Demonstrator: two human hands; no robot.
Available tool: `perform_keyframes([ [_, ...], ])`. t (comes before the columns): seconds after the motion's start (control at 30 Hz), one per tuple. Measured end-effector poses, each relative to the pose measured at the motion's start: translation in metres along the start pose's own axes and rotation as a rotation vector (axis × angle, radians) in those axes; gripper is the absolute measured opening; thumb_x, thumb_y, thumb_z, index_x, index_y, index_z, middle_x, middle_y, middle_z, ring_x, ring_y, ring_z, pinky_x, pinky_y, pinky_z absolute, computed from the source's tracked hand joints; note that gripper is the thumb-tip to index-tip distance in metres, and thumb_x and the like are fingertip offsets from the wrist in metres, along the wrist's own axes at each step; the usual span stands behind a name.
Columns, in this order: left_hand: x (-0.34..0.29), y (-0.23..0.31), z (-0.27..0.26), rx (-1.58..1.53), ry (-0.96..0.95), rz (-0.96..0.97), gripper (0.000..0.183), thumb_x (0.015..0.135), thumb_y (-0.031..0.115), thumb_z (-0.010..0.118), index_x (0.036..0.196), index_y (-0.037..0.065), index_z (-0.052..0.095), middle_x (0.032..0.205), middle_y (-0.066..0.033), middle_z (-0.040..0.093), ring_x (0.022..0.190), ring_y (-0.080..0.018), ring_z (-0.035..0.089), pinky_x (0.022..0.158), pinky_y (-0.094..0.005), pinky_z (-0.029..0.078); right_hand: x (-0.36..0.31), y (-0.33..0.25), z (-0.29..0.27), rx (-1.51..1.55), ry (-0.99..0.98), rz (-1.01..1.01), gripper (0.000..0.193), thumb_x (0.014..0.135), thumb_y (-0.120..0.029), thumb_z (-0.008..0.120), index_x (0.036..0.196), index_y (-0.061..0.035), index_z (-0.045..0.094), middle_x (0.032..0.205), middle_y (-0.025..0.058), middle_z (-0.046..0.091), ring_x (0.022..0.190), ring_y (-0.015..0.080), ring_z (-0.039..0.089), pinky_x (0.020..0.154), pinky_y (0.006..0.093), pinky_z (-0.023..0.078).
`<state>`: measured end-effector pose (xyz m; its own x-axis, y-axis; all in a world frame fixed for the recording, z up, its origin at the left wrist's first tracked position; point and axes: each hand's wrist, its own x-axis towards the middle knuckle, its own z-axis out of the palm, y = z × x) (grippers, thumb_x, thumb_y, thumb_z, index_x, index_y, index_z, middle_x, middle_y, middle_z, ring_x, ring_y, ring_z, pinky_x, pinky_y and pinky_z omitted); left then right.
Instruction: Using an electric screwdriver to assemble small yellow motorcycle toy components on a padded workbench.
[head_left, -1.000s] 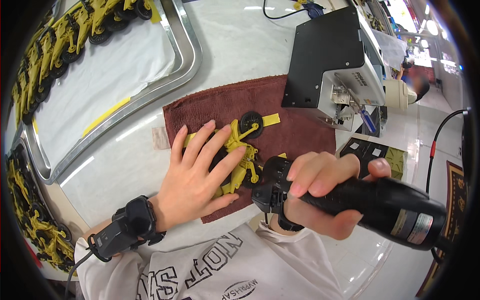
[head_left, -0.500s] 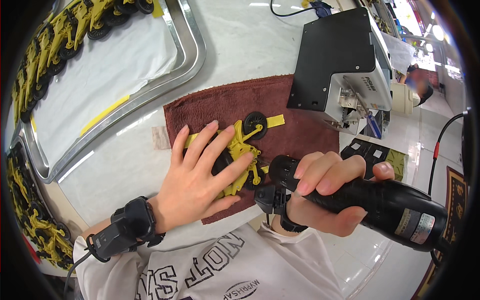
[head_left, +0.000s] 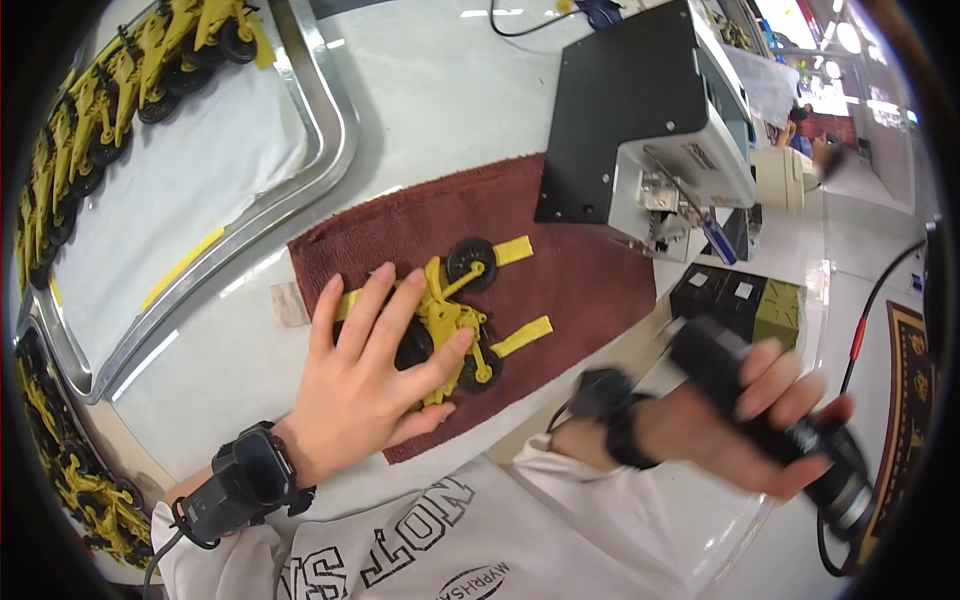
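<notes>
A yellow plastic vehicle frame (head_left: 447,316) with black wheels lies on a brown towel (head_left: 595,280). My left hand (head_left: 355,405) rests over its left part, fingers spread and pressing it to the cloth; what is under the palm is hidden. Two yellow strips stick out from the frame's right side. Off to the right, apart from the frame, my right hand (head_left: 700,435) is wrapped round a black electric screwdriver (head_left: 715,368). Motion blurs that hand, and the tool's tip is hard to make out.
Beyond the towel stands a black and white box-shaped machine (head_left: 625,110) with a metal mechanism. A metal tray (head_left: 335,140) at the far left bears several similar yellow frames; another tray (head_left: 85,480) holds more. Black and olive boxes (head_left: 735,300) sit at right, near a hanging cable (head_left: 860,335).
My right hand has drawn the screwdriver away from the frame, toward the right, uncovering the second yellow strip. My left hand stays on the frame. The whole view has shifted slightly.
</notes>
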<state>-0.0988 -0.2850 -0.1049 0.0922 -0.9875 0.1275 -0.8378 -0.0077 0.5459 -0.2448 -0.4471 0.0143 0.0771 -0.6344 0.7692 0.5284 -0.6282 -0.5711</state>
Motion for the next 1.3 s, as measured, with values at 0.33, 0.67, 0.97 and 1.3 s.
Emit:
perform_keyframes([
  [0.33,-0.001,-0.004,-0.003,0.034,-0.071,0.020,0.059,0.069,0.049,0.065,0.122,0.024,0.053,0.142,-0.0171,0.028,0.129,-0.0415,0.024,0.102,-0.0587,0.015,0.012,0.028,0.006,-0.147,-0.055,0.269,0.055,0.089,-0.041,0.047,0.126,-0.0044,0.030,0.063,0.0069,0.048,0.042,0.0168,0.045,0.044,0.0304,0.040],
  [0.67,-0.004,-0.008,-0.003,-0.096,-0.028,0.008,0.055,0.065,0.041,0.070,0.114,0.020,0.055,0.144,-0.0101,0.028,0.131,-0.0329,0.027,0.100,-0.0560,0.023,-0.059,0.034,0.046,0.209,-0.474,0.174,0.070,0.088,-0.042,0.051,0.134,0.0002,0.019,0.073,0.0104,0.048,0.050,0.0205,0.052,0.049,0.0329,0.045],
  [0.97,-0.008,-0.013,-0.006,-0.127,-0.042,0.035,0.055,0.063,0.040,0.072,0.112,0.019,0.054,0.143,-0.0098,0.029,0.131,-0.0322,0.027,0.101,-0.0538,0.023,-0.062,0.040,0.047,0.151,-0.624,0.395,0.067,0.086,-0.037,0.055,0.130,-0.0040,0.017,0.078,0.0137,0.052,0.054,0.0245,0.056,0.055,0.0374,0.048],
  [1.3,-0.005,-0.009,0.002,-0.157,0.030,0.024,0.041,0.064,0.040,0.070,0.096,0.017,0.058,0.144,-0.0131,0.028,0.131,-0.0365,0.026,0.101,-0.0568,0.019,-0.064,0.039,0.052,0.238,-0.391,0.250,0.056,0.086,-0.036,0.051,0.125,-0.0018,0.028,0.077,0.0131,0.050,0.057,0.0235,0.054,0.053,0.0366,0.044],
])
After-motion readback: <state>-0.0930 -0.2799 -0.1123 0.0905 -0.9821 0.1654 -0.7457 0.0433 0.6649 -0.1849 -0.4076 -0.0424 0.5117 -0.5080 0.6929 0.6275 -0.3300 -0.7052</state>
